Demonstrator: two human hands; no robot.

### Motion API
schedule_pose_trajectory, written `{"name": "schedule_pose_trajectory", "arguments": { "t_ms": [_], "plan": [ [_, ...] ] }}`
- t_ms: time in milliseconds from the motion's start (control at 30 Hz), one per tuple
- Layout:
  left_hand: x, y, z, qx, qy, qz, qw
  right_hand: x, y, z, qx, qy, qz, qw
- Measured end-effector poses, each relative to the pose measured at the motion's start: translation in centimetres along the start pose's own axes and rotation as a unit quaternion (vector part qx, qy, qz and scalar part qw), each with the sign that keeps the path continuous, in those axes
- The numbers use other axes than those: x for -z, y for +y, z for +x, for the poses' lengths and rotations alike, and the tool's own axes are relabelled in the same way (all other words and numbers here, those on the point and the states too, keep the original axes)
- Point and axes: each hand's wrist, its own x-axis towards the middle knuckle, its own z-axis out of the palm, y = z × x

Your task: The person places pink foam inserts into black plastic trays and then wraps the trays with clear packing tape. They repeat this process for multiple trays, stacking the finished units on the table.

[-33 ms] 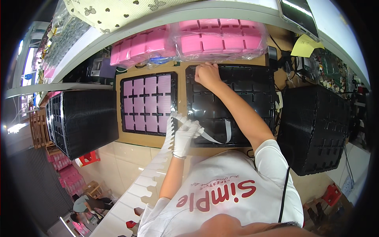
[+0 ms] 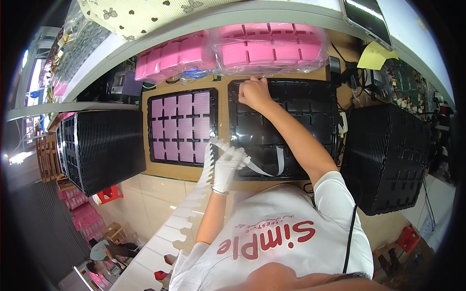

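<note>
My left hand, in a white glove, is closed on a long white strip with notched edges. One length of the strip trails down to the lower left, and a narrow tail curls over the black tray to the right. My bare right hand is balled with bent fingers at the far left corner of a large black compartment tray; whatever its fingers may hold is hidden. Left of that lies a smaller black-framed tray with pink pieces in its compartments.
Stacked black trays stand at the left and right. Pink foam blocks in clear plastic lie at the back under a shelf edge. A phone and a yellow note are at upper right. Another person works at lower left.
</note>
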Motion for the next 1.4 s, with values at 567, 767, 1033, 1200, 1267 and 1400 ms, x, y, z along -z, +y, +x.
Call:
{"name": "schedule_pose_trajectory", "arguments": {
  "t_ms": [567,767,1033,1200,1267,1400],
  "plan": [
    [-5.6,3.2,0.0,-0.048,-0.016,-0.025,0.998,3.5,-2.9,-18.5,-0.146,0.028,0.506,0.850],
    [-8.0,3.5,0.7,-0.027,-0.006,-0.028,0.999,4.6,-1.4,-19.7,0.109,0.206,0.151,0.961],
    [-6.6,2.6,2.4,-0.045,0.021,0.005,0.999,10.5,9.1,-17.3,-0.142,0.194,0.220,0.945],
    [-6.3,2.4,2.9,-0.030,-0.015,0.030,0.999,11.1,17.6,-14.9,-0.150,0.195,0.102,0.964],
    [-6.1,2.2,3.1,-0.026,-0.007,0.040,0.999,11.0,17.9,-14.0,-0.168,0.156,0.073,0.971],
    [-6.1,2.2,3.2,-0.016,0.000,0.054,0.998,9.5,19.4,-13.6,-0.167,0.176,0.062,0.968]
  ]
}}
